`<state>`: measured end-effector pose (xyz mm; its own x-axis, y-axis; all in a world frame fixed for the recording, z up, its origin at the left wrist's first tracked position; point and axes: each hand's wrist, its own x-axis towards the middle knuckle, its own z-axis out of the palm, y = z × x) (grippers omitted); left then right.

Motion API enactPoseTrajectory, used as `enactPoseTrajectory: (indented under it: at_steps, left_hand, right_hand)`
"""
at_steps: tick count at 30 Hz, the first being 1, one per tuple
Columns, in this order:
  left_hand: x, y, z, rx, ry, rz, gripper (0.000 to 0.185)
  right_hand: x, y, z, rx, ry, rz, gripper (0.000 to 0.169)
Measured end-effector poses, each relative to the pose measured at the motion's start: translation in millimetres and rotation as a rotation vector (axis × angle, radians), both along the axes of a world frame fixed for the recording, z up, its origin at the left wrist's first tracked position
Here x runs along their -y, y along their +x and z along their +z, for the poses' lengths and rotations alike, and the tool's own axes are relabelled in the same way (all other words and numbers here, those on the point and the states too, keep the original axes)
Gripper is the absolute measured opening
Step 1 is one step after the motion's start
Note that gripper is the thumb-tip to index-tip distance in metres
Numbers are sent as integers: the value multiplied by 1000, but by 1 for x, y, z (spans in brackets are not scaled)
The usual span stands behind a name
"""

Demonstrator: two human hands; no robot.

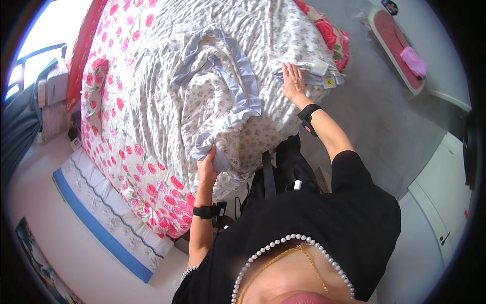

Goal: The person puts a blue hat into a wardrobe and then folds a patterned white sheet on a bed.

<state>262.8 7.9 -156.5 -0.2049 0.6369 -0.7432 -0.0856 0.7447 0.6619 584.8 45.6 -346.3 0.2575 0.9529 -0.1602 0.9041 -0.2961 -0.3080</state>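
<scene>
A crumpled quilt (265, 49), white with small grey flowers and a pale blue-grey border, lies over a bed. My left hand (207, 165) grips a bunched part of that border near the bed's front edge. Further right and up, my right hand (293, 81) rests palm down on a folded corner of the quilt, its fingers extended. Beside it, a care label (328, 82) with a yellow mark sticks out from the edge. Under the quilt is a rose-print bed sheet (114, 133), bright pink on white.
A padded bed headboard (102, 243) with blue trim stands at lower left. An ironing board (395, 49) bearing a pink cloth (414, 62) is at upper right on the grey floor (383, 114). A white door (436, 212) is at right.
</scene>
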Motion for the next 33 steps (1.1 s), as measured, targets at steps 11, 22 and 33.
enactPoseTrajectory:
  at_steps: [11, 22, 33]
  left_hand:
    - [28, -4, 41, 48, 103, 125, 23]
    - [42, -3, 14, 276, 328, 192, 20]
    - [42, 27, 44, 326, 615, 268, 14]
  right_hand:
    - [-24, 48, -28, 78, -201, 13, 36]
    - [-19, 111, 82, -749, 258, -555, 29]
    - [39, 32, 232, -1163, -77, -274, 23]
